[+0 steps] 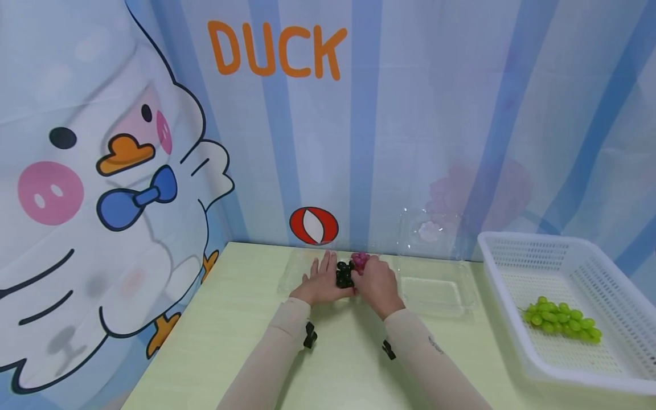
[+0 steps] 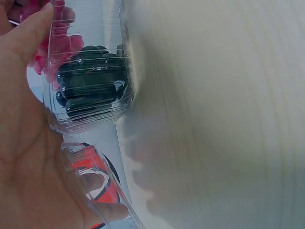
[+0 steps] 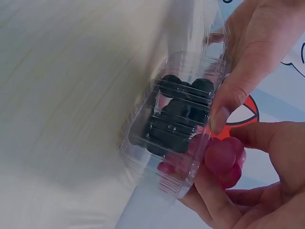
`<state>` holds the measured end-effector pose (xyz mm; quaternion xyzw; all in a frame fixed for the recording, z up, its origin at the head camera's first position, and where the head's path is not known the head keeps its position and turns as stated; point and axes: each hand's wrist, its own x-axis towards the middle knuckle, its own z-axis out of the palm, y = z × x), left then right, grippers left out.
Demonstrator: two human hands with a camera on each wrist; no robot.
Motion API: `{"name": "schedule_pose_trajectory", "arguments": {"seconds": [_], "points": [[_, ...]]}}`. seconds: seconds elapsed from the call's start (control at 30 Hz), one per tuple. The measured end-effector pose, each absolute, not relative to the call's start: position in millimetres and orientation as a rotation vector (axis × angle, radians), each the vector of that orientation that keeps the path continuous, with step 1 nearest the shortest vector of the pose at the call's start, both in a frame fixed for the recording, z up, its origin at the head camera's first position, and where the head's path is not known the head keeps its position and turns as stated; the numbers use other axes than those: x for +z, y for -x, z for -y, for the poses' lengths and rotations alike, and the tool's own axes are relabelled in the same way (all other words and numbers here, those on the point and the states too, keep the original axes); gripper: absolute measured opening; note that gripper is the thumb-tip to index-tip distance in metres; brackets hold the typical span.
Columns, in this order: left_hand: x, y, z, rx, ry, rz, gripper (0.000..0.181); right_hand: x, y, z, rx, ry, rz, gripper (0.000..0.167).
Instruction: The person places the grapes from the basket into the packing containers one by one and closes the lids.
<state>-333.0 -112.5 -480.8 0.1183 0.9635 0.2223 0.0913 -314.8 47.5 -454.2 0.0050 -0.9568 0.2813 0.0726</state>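
Note:
A clear plastic clamshell box [image 3: 190,59], lid folded back, stands on the table between the hands. Inside it lies a bunch of black grapes [image 1: 344,275]. My left hand [image 1: 323,285] has its fingers spread straight over the lid [image 2: 116,186], and its thumb rests on the box's rim. My right hand [image 1: 379,283] pinches a bunch of red grapes [image 3: 221,162] at that rim. Part of the red bunch shows through the clear wall beside the black one; the fingers hide some of it.
Another clear clamshell box [image 1: 430,290] stands open to the right. Farther right is a white plastic basket [image 1: 517,336] holding a bunch of green grapes [image 1: 561,322]. A printed curtain [image 1: 425,114] hangs behind the pale table [image 1: 353,364].

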Motion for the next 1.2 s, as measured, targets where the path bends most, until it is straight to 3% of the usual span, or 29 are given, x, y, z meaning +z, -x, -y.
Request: {"name": "schedule_pose_trajectory", "arguments": {"seconds": [0.57, 1.2], "points": [[-481, 331, 113, 0.66, -0.357, -2.865, 0.121, -454, 316, -50, 0.67, -0.119, 2.853, 0.045], [-482, 333, 113, 0.644, -0.373, -2.868, 0.123, -458, 327, -46, 0.453, -0.112, 2.841, 0.036]]}}
